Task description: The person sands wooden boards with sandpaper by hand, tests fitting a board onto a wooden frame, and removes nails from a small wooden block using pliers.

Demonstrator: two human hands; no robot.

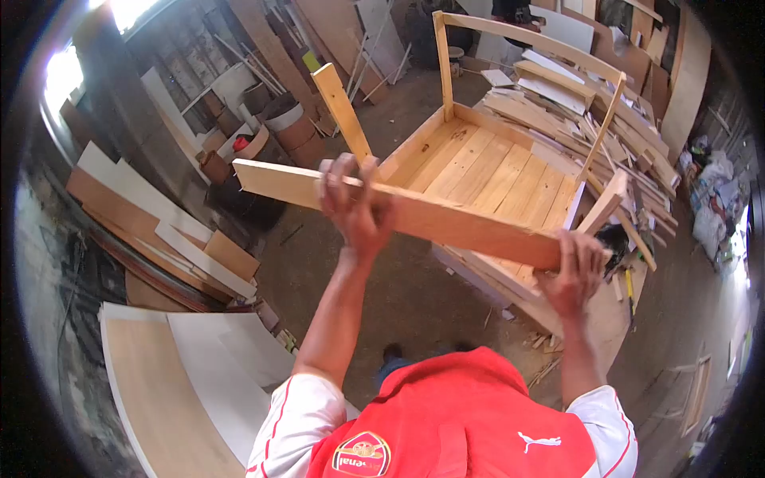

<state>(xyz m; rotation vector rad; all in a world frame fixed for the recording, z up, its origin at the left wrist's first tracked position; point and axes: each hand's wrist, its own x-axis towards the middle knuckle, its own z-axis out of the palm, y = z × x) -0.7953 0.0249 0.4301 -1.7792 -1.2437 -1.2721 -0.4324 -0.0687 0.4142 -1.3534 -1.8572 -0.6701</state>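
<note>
A long wooden board (462, 219) spans the middle of the view, held up in front of a wooden frame. My left hand (355, 205) grips it left of its middle, fingers over the top edge. At its right end my right hand (572, 272) is closed around the wood. Behind the board stands the pine frame with a slatted floor (486, 171), upright posts and a curved top rail (530, 37). One slanted post (343, 111) rises beyond my left hand, and a short post (603, 204) is beyond my right. The board hides part of the frame's near side.
Scrap wood (558, 103) is piled behind and right of the frame. Sheets and offcuts (159, 215) lean at the left, near a large drum (291, 127). A curved panel (191, 382) lies lower left. Another person (516, 12) is at the back. A yellow-handled tool (629, 287) lies at right.
</note>
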